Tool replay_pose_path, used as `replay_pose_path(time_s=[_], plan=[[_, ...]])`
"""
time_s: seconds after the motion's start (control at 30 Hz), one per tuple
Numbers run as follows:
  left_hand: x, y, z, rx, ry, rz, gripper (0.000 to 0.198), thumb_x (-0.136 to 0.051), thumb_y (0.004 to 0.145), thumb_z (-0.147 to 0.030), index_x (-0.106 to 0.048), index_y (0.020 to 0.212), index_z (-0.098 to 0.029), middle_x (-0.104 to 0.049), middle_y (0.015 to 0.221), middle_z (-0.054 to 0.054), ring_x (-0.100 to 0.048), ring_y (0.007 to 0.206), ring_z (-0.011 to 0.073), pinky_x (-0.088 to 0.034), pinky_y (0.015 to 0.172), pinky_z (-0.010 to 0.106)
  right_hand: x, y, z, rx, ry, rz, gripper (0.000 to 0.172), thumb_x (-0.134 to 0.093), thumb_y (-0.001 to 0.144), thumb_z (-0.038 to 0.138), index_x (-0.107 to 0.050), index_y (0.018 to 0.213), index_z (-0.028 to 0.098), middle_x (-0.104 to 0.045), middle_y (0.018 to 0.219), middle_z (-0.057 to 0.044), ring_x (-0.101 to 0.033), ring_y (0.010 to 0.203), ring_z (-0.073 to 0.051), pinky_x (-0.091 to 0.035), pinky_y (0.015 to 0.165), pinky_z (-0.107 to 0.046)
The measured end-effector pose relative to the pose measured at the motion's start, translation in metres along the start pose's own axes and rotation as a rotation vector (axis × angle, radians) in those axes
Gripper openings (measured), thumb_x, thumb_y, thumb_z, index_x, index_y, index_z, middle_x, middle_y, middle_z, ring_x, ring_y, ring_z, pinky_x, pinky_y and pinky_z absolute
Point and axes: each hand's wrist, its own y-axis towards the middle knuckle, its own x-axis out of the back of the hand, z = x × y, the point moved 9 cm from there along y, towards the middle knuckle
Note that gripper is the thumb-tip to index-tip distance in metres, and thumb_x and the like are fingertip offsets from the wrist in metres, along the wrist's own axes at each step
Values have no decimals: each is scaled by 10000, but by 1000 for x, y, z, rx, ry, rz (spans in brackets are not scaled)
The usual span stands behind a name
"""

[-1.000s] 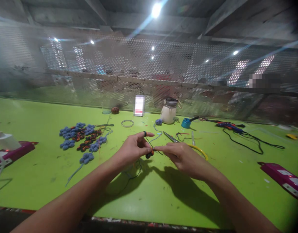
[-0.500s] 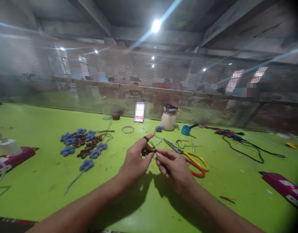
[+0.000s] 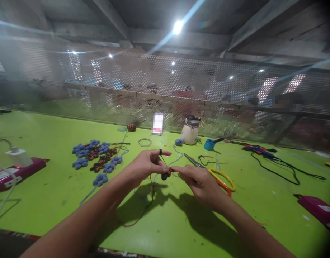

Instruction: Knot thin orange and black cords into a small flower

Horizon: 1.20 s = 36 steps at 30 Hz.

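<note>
My left hand (image 3: 146, 165) is closed, pinching a small dark and orange crochet piece (image 3: 165, 175) between thumb and fingers. Its index finger points right, with dark yarn (image 3: 161, 154) wrapped round it and running taut down to the piece. At the piece's right side, my right hand (image 3: 201, 181) has its fingers curled, the index fingertip touching the work. It grips what seems to be a crochet hook, almost wholly hidden by the fingers. Loose yarn (image 3: 152, 195) trails below my left hand onto the green table (image 3: 165, 233).
Blue and dark-orange crocheted flowers (image 3: 99, 179) lie at left. Scissors (image 3: 221, 177) rest beside my right hand. Farther back are a ring (image 3: 145, 142), a phone (image 3: 158, 123), a jar (image 3: 190, 132) and a blue pot (image 3: 209, 144). Purple power strips (image 3: 37, 165) flank the workspace.
The crochet piece has turned and now shows below my left thumb. My right hand has shifted slightly right and down, its index finger straighter. The view has moved a little.
</note>
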Motion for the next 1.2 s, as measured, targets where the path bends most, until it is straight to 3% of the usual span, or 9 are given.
replay_pose_path(time_s=[0.23, 0.4, 0.5, 0.6, 0.77, 0.9, 1.03, 1.2], plan=[[2, 0, 0, 10, 17, 9, 354, -742, 609, -106, -669, 955, -128, -664, 630, 15, -595, 576, 136, -408, 600, 277, 2, 0, 2, -54, 99, 116, 399, -452, 845, 88, -639, 1163, 239, -653, 780, -42, -509, 643, -146, -373, 614, -270], [-6, 0, 3, 19, -28, 61, 98, -716, 593, -96, -658, 671, -111, -664, 596, 50, -593, 584, 152, -405, 626, 292, -6, -5, -9, -189, 456, 215, 338, -491, 846, 192, -656, 1139, 154, -388, 540, 51, -288, 463, -78, -244, 449, -215], [-9, 1, 8, 24, -53, 65, 112, -713, 579, -86, -609, 608, -116, -645, 584, 41, -600, 599, 162, -410, 638, 297, -10, -5, -17, -270, 577, 186, 358, -535, 822, 240, -654, 1135, 112, -373, 535, 60, -281, 427, -57, -228, 421, -209], [-9, 2, 11, 25, -74, 54, 192, -727, 590, -94, -614, 743, -123, -638, 628, 23, -601, 618, 156, -412, 643, 295, -8, -4, -27, -353, 600, 93, 389, -585, 790, 286, -661, 1111, 80, -422, 525, 52, -312, 400, -48, -232, 403, -208], [-11, 4, 12, 4, -100, 78, 594, -736, 601, -82, -536, 1159, -113, -630, 687, 22, -583, 639, 150, -429, 666, 312, -12, -5, -38, -456, 774, -1, 416, -649, 738, 321, -669, 1080, 85, -453, 492, 61, -320, 359, -36, -212, 369, -197], [-11, 2, 9, -22, -107, 59, 669, -725, 615, -77, -496, 1244, -97, -615, 709, 29, -573, 653, 146, -430, 664, 306, -16, -6, -43, -518, 843, -25, 415, -682, 704, 329, -681, 1051, 103, -475, 490, 60, -305, 344, -26, -191, 356, -191], [-13, -1, 3, -53, -115, 34, 904, -728, 614, -64, -294, 1400, -168, -633, 746, 28, -587, 663, 152, -434, 651, 299, -15, -7, -43, -542, 831, -21, 409, -700, 679, 330, -696, 1016, 99, -474, 474, 60, -319, 347, -29, -197, 355, -190], [-15, -4, -4, -101, -29, -15, 993, -719, 637, -82, -148, 1443, -186, -632, 632, 5, -584, 606, 155, -445, 621, 298, -15, -8, -43, -555, 813, 8, 393, -703, 668, 321, -707, 984, 87, -489, 462, 51, -339, 348, -32, -207, 351, -187]])
